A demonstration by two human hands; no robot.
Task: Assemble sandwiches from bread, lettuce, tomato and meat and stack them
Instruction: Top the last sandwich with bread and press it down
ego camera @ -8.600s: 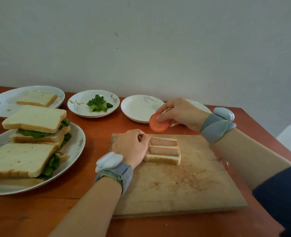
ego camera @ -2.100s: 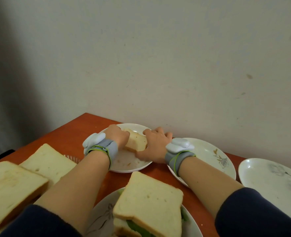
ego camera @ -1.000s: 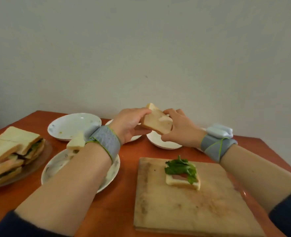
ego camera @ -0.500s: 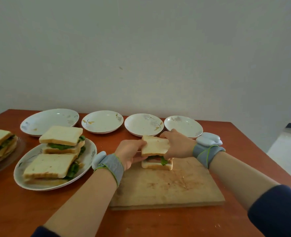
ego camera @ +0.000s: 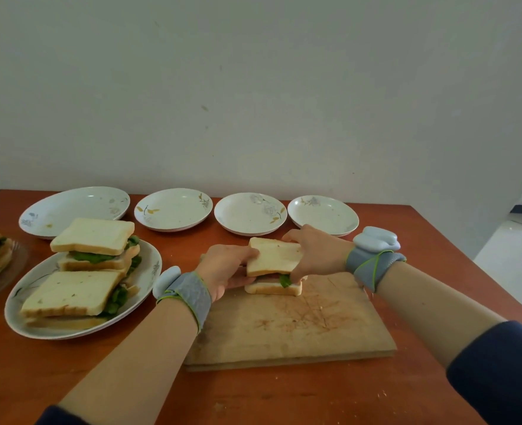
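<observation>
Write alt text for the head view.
The left hand and right hand grip the top bread slice over a lettuce-topped bottom slice on a wooden cutting board. Finished sandwiches sit on a plate at left; four plates line the back.

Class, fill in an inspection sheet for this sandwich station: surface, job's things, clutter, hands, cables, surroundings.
Surface: wooden table with a scored cutting board on it.
Job's things: top bread slice held over the lettuce and the bottom slice, which lies on the board; finished sandwiches stacked on an oval plate; more sandwiches on a glass plate at the left edge.
Clutter: four empty plates in a row at the back; crumbs near the front.
Hands: left hand and right hand both grip the top bread slice; each wrist wears a band.
Cables: nothing seen.
Surroundings: plain wall behind; floor at right.
</observation>
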